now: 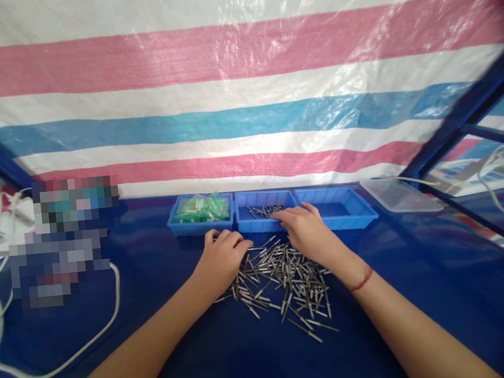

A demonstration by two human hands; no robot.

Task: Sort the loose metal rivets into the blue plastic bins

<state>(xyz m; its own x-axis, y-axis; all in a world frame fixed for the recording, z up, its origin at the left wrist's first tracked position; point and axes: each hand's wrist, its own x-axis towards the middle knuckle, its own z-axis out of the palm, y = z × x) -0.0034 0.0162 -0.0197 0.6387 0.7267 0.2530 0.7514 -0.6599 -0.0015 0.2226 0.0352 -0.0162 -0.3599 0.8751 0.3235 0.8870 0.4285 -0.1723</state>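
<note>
Loose rivets lie beside left fingers and near right fingers; I cannot tell whether either grips any.

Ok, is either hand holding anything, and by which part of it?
Cannot be told: the left hand is at the rivet pile, the right hand at the middle blue bin, but no hold shows clearly.

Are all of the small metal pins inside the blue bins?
No, many metal pins lie in a loose pile directly on the blue table.
</note>
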